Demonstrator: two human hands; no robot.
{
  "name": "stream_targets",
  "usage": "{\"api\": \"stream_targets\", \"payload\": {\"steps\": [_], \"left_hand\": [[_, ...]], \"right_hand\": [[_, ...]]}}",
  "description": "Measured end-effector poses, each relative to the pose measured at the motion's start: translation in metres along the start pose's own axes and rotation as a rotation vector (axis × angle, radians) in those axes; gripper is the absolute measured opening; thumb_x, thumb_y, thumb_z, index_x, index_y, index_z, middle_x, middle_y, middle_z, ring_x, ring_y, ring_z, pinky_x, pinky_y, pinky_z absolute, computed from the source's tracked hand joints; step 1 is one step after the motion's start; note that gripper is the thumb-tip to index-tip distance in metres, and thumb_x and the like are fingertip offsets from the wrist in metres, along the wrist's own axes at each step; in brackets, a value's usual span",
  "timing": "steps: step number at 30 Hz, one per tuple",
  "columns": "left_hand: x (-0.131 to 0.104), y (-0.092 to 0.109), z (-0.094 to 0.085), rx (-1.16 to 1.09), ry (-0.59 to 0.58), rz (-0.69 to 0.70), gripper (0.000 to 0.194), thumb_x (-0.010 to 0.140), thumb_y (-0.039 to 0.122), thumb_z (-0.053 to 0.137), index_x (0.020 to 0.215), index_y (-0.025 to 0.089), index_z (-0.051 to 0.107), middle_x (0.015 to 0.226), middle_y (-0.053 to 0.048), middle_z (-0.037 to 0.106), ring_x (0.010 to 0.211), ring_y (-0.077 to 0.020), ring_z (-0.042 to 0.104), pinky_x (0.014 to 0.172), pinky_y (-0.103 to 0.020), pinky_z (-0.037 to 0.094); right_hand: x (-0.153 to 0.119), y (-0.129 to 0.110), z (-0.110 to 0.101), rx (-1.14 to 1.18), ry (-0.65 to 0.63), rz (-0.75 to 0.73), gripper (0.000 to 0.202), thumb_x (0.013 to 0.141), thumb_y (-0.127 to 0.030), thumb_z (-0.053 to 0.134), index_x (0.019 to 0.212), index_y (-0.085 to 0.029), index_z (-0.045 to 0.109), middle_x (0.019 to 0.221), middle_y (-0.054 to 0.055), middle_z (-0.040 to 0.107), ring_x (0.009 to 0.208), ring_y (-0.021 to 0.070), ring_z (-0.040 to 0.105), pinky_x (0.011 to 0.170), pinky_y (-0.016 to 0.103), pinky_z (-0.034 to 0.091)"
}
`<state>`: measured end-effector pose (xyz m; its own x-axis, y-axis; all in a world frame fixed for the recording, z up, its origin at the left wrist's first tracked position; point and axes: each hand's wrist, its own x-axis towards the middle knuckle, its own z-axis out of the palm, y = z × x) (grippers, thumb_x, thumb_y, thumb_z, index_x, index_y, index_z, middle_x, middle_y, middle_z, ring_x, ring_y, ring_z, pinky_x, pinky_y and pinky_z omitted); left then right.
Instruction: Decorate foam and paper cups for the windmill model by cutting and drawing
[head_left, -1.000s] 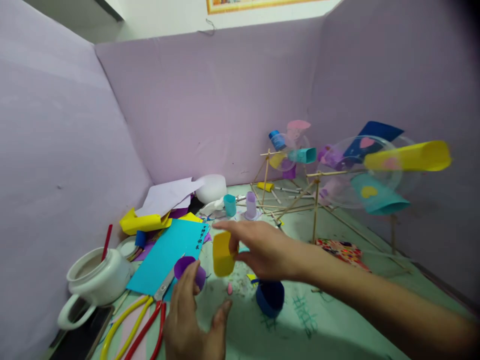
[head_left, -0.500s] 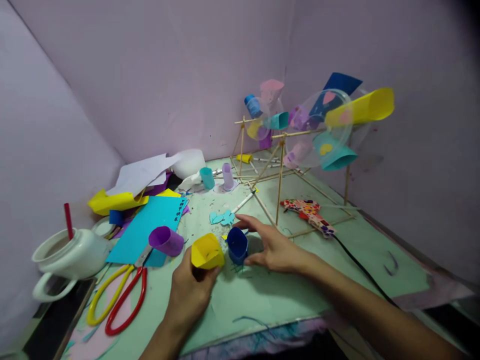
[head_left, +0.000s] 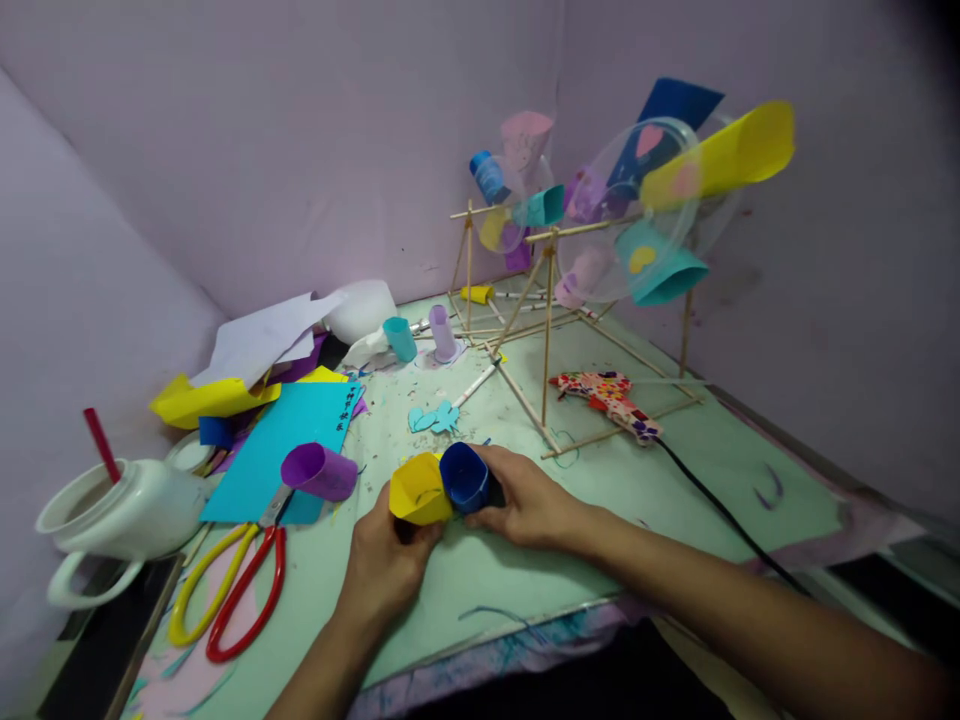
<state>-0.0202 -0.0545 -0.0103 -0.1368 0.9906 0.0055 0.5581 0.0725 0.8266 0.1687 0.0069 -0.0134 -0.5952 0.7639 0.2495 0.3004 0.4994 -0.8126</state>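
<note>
My left hand [head_left: 390, 560] is closed around a yellow paper cup [head_left: 420, 490], its opening facing me. With my right hand [head_left: 529, 500] I grip a dark blue paper cup [head_left: 465, 476] from its right side. The two cups meet side by side above the green tabletop [head_left: 570, 600]. To the left, a purple paper tube [head_left: 321, 472] lies by the scissors [head_left: 244, 575], which have one yellow and one red handle. Beyond my hands are light-blue paper cut-outs [head_left: 435, 418] at the end of a thin white stick.
Stick frames carry clear plastic discs [head_left: 637, 205] with coloured paper cups around them at the right. Below is a patterned glue gun [head_left: 611, 400] with a black cord [head_left: 720, 520]. A white teapot-like vessel [head_left: 135, 510] and blue paper [head_left: 277, 450] are at the left.
My right hand has closed on the dark blue cup and brought it left against the yellow cup. The camera view has shifted slightly.
</note>
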Motion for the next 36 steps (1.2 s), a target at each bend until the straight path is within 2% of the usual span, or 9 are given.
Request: {"api": "stream_targets", "payload": {"steps": [5,10,17,26,36], "left_hand": [[0.003,0.000,0.001,0.042,0.072,-0.053,0.037,0.065,0.039,0.069,0.094,0.017,0.062,0.086,-0.006,0.074,0.078,-0.0266,0.069,0.068,-0.035,0.055],[0.005,0.005,0.002,0.158,0.138,-0.113,0.038,0.056,0.043,0.072,0.083,0.017,0.066,0.079,-0.007,0.075,0.076,-0.0301,0.069,0.064,-0.036,0.056],[0.006,0.002,0.003,0.191,0.190,-0.070,0.039,0.054,0.042,0.074,0.084,0.018,0.066,0.074,-0.005,0.075,0.072,-0.0298,0.069,0.059,-0.035,0.056],[0.006,0.002,0.002,0.152,0.174,-0.092,0.041,0.056,0.040,0.076,0.089,0.018,0.066,0.081,-0.005,0.075,0.079,-0.0292,0.069,0.065,-0.035,0.056],[0.007,-0.001,0.002,0.173,0.183,-0.107,0.042,0.054,0.041,0.076,0.088,0.018,0.067,0.079,-0.006,0.074,0.077,-0.0296,0.069,0.062,-0.035,0.055]], "right_hand": [[0.001,0.001,0.002,0.002,0.030,-0.020,0.055,0.062,-0.019,0.077,0.114,-0.020,0.059,0.111,0.008,0.066,0.101,0.0260,0.060,0.088,0.038,0.045],[0.001,0.006,0.002,-0.029,0.064,-0.043,0.057,0.063,-0.021,0.075,0.117,-0.018,0.057,0.113,0.009,0.066,0.102,0.0276,0.060,0.087,0.038,0.045],[0.002,0.012,0.002,-0.045,0.050,-0.092,0.058,0.065,-0.023,0.073,0.120,-0.017,0.054,0.113,0.010,0.065,0.102,0.0278,0.059,0.085,0.037,0.046],[0.003,0.009,-0.001,-0.078,0.035,-0.086,0.059,0.065,-0.024,0.071,0.119,-0.013,0.053,0.116,0.015,0.064,0.103,0.0302,0.059,0.086,0.039,0.047],[0.003,0.007,-0.002,-0.075,0.039,-0.078,0.058,0.064,-0.023,0.071,0.118,-0.011,0.054,0.115,0.016,0.064,0.103,0.0313,0.060,0.085,0.040,0.047]]}}
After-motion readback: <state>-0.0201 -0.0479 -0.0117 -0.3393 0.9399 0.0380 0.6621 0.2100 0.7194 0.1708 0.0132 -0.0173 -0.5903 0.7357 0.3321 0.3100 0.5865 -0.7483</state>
